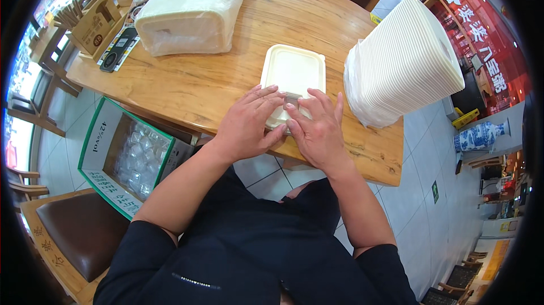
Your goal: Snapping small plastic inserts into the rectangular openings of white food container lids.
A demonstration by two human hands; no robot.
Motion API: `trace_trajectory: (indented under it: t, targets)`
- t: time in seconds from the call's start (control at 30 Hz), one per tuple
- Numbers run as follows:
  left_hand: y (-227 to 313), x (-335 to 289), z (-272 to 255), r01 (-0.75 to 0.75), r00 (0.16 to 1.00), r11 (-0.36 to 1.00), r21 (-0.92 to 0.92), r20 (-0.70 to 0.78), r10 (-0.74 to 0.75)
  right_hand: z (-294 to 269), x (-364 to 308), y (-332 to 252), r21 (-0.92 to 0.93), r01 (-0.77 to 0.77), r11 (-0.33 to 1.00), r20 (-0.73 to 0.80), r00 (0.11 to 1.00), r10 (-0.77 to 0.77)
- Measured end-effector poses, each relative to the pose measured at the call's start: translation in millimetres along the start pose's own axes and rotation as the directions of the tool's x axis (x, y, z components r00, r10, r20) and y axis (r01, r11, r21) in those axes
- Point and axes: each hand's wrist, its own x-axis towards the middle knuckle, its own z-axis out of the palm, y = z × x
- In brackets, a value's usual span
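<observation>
A cream-coloured rectangular food container (293,70) with rounded corners lies flat on the table in front of me, its near half largely under my hands. At its near part sits a small clear plastic box (291,99), mostly covered by my fingers. My left hand (249,121) holds this box from the left, fingertips against its far edge and thumb near the container's near edge. From the right, my right hand (317,126) grips the box too, with its thumb bent inward and its little finger lifted away.
A tall stack of cream trays (405,64) in plastic film leans at right. At far left lies a film-wrapped stack (190,13), beside a black phone-like device (119,50) and a chopstick box (96,24). A green-edged carton (105,146) of small clear boxes stands below the table's left side.
</observation>
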Motion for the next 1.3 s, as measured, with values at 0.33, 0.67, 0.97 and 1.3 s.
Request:
trace_trajectory:
  t: [0.33, 0.67, 0.97, 1.3]
  targets:
    - [0.1, 0.7, 0.2, -0.066, 0.998, 0.993, 0.1, 0.001, 0.066, 13.2, -12.4, 4.6, 0.104, 0.015, 0.994, -0.185, 0.983, 0.004]
    - [-1.4, -1.6, 4.2, -0.06, 0.998, 0.992, 0.111, 0.003, 0.06, 6.8, -6.8, 9.9, 0.164, -0.063, 0.984, -0.079, 0.994, 0.077]
    - [5.5, 2.3, -2.9, 0.12, 0.983, 0.964, 0.236, 0.111, -0.149, 23.0, -10.1, 16.2, 0.246, -0.416, 0.876, -0.224, 0.855, 0.469]
    - [3.3, 1.7, 1.8, 0.112, 0.982, 0.968, 0.222, 0.126, -0.143, 22.5, -7.8, 15.9, 0.662, -0.319, 0.678, -0.175, 0.814, 0.554]
